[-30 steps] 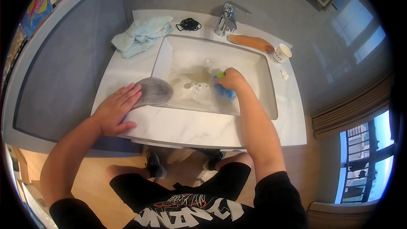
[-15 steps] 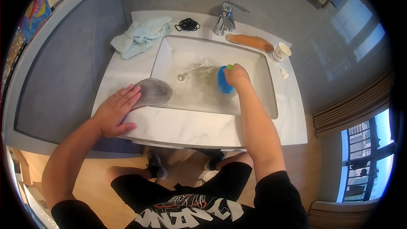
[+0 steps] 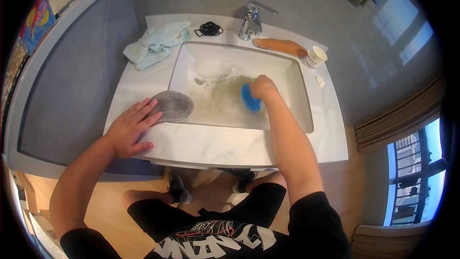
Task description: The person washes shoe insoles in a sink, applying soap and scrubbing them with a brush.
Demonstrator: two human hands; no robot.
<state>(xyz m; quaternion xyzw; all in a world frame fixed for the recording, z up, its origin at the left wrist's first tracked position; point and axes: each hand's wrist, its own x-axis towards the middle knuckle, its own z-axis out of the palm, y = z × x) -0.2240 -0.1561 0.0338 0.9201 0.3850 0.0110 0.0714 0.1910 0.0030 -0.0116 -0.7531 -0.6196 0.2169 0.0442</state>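
Observation:
A grey shoe insole (image 3: 173,106) lies across the left front corner of the sink, partly on the counter, its far end reaching over the basin. My left hand (image 3: 133,128) rests flat on its near end, fingers stretched out. Over the basin, my right hand (image 3: 263,87) is closed around the handle of a blue scrub brush (image 3: 250,98). A bit of green shows at the handle; my fingers hide the rest. The brush is close to the cloudy water in the white sink (image 3: 282,71). Whether its bristles touch the water I cannot tell.
A chrome faucet (image 3: 250,23) stands behind the basin. Beside it lie a brown insole (image 3: 280,47) and a paper cup (image 3: 316,57), with a crumpled white scrap (image 3: 320,81) nearer. Black laces (image 3: 209,29) and a pale blue cloth (image 3: 155,45) sit at the back left.
My right hand has moved the brush slightly left and nearer to me. The murky water has shifted, with foam along its far edge. My left hand stays on the grey insole.

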